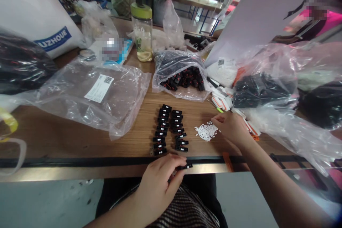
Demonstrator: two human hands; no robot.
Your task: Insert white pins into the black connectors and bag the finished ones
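Note:
My left hand pinches a small black connector with a white dot on it, at the table's front edge. Beside a pile of small white pieces is my right hand, its fingers drawn together at the pile's upper right; whatever they hold is too small to make out. Two columns of black connectors lie between the hands, a left column and a right column, most showing white dots.
Behind the columns lies an open clear bag of black and red parts. A flat plastic bag covers the left side. A green-lidded bottle stands at the back. White and orange pieces and bags of black parts lie on the right.

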